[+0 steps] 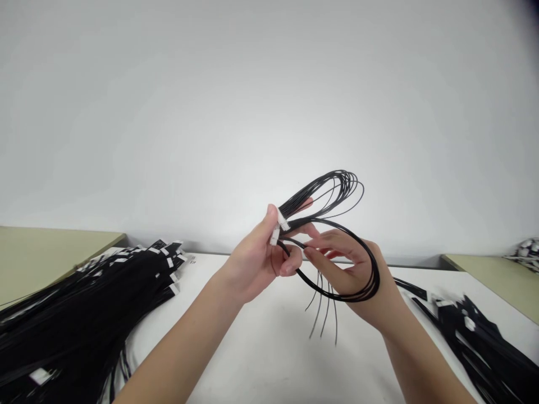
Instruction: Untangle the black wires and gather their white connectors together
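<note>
I lose the left cable pile (76,314) past the frame's edge at eight o'clock, the right pile (475,336) at four o'clock; white tags (528,249) at three o'clock are too small to read

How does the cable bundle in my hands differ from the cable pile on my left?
The bundle is a few cables looped in the air, pinched by the left hand and right hand. The pile is far bigger, lying stretched out on the table, untouched. Both are black cables with white tags.

Two hands (256,258), one looped cable bundle (337,191), two cable piles (84,303).
</note>
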A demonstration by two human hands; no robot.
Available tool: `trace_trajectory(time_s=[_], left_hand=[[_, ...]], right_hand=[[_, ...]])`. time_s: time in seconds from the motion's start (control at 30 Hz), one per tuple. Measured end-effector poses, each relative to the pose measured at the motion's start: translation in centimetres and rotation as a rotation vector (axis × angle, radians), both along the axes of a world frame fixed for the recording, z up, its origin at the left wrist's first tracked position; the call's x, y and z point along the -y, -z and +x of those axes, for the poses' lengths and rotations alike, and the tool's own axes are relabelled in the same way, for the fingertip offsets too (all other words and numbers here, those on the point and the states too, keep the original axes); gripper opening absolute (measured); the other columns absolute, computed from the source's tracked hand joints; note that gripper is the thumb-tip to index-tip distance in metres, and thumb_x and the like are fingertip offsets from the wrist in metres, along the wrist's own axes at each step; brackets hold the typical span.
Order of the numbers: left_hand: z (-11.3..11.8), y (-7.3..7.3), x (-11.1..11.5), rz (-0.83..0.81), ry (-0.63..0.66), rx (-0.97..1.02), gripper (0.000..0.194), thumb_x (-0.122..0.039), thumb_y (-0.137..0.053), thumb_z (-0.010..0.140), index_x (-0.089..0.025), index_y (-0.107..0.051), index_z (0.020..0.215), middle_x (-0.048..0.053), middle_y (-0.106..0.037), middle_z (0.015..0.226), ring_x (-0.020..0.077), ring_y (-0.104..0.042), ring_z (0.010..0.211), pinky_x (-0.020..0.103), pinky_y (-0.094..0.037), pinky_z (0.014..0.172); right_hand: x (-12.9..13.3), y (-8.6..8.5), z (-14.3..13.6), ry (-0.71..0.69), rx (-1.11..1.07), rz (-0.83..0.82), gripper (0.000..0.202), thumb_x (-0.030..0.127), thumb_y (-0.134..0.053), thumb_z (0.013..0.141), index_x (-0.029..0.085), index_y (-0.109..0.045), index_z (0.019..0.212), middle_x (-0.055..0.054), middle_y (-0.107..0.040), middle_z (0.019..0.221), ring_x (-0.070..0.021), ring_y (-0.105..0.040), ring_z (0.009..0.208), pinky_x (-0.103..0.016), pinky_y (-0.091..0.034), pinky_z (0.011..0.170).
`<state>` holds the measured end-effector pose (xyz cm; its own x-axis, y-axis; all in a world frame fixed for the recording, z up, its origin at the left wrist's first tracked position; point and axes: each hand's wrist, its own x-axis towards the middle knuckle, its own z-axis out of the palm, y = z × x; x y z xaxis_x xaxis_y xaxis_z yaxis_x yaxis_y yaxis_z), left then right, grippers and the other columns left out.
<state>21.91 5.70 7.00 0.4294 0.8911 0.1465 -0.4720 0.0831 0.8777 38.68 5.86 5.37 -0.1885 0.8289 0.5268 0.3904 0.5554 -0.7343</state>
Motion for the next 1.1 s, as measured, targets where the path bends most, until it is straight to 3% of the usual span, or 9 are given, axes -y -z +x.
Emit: trace_trajectory(time_s=[0.2,0.4,0.5,0.63,0.7,0.77,0.93,1.0,1.1], left_hand=[[-0.1,0.0,0.0,0.004,0.003,-0.015,0.042,-0.055,-0.037,0.094,-0.032,-0.056,0.123,0.002,-0.061,0.094,0.0029,-0.04,0.047,0.022,-0.033,0.053],[0.0,0.2,-0.2,0.013,-0.008,-0.037,0.043,-0.057,-0.037,0.093,-0.034,-0.057,0.123,0.003,-0.062,0.1,0.0024,-0.041,0.047,0.022,-0.033,0.053],[0.1,0.2,-0.2,0.034,-0.039,-0.093,0.043,-0.056,-0.036,0.093,-0.034,-0.058,0.122,0.003,-0.062,0.103,0.0024,-0.041,0.048,0.022,-0.032,0.053],[0.2,0.0,-0.2,0.069,-0.078,-0.162,0.043,-0.054,-0.035,0.094,-0.033,-0.06,0.121,0.005,-0.062,0.108,0.0024,-0.041,0.047,0.022,-0.029,0.051],[0.2,0.0,-0.2,0.062,-0.079,-0.184,0.044,-0.055,-0.035,0.094,-0.031,-0.061,0.121,0.006,-0.063,0.109,0.0028,-0.041,0.047,0.022,-0.028,0.05],[0.2,0.0,-0.3,0.058,-0.077,-0.209,0.045,-0.055,-0.036,0.094,-0.029,-0.061,0.12,0.007,-0.064,0.107,0.0034,-0.043,0.048,0.022,-0.03,0.05],[0.2,0.2,-0.5,0.08,-0.008,-0.254,0.046,-0.055,-0.035,0.094,-0.024,-0.058,0.12,0.007,-0.064,0.096,0.0055,-0.046,0.049,0.022,-0.032,0.05],[0.2,0.2,-0.6,0.081,0.008,-0.28,0.045,-0.054,-0.035,0.094,-0.022,-0.059,0.115,0.006,-0.062,0.09,0.0057,-0.045,0.048,0.023,-0.031,0.05],[0.1,0.2,-0.6,0.054,-0.002,-0.312,0.043,-0.055,-0.036,0.094,-0.019,-0.057,0.104,0.002,-0.056,0.083,0.005,-0.043,0.049,0.023,-0.03,0.052]], right_hand=[[0.4,-0.2,0.0,0.05,-0.095,-0.009,0.009,0.025,-0.064,0.076,0.022,-0.071,0.071,-0.003,-0.065,0.074,-0.0158,-0.057,0.068,-0.021,-0.041,0.046],[0.4,-0.2,0.4,0.044,-0.168,0.051,0.013,0.026,-0.067,0.078,0.019,-0.068,0.067,-0.003,-0.064,0.071,-0.0144,-0.054,0.065,-0.026,-0.043,0.056],[0.5,-0.7,1.2,-0.032,-0.19,-0.141,0.015,0.033,-0.069,0.079,0.019,-0.07,0.075,-0.001,-0.055,0.06,-0.01,-0.043,0.054,-0.024,-0.034,0.049],[0.0,-1.4,3.7,-0.331,-0.353,-0.505,0.018,0.036,-0.073,0.075,0.02,-0.068,0.081,0.005,-0.04,0.049,-0.0065,-0.031,0.046,-0.02,-0.024,0.043],[-0.4,-1.6,5.0,-0.437,-0.502,-0.653,0.015,0.035,-0.071,0.077,0.02,-0.067,0.079,0.006,-0.038,0.049,-0.0049,-0.028,0.043,-0.02,-0.026,0.043],[-0.8,-1.7,6.0,-0.503,-0.635,-0.696,0.013,0.033,-0.066,0.08,0.021,-0.068,0.079,0.004,-0.043,0.054,-0.0052,-0.033,0.042,-0.023,-0.035,0.043],[-1.2,-1.8,5.7,-0.493,-0.778,-0.503,0.016,0.028,-0.061,0.079,0.022,-0.073,0.089,-0.004,-0.063,0.078,-0.0125,-0.054,0.051,-0.026,-0.044,0.041],[-1.2,-1.7,4.6,-0.358,-0.761,-0.373,0.017,0.03,-0.063,0.081,0.022,-0.073,0.092,-0.004,-0.064,0.079,-0.0126,-0.056,0.051,-0.025,-0.043,0.038],[-1.2,-1.3,3.1,-0.008,-0.774,0.009,0.013,0.028,-0.065,0.083,0.02,-0.074,0.081,-0.003,-0.063,0.077,-0.0096,-0.055,0.048,-0.025,-0.043,0.041]])
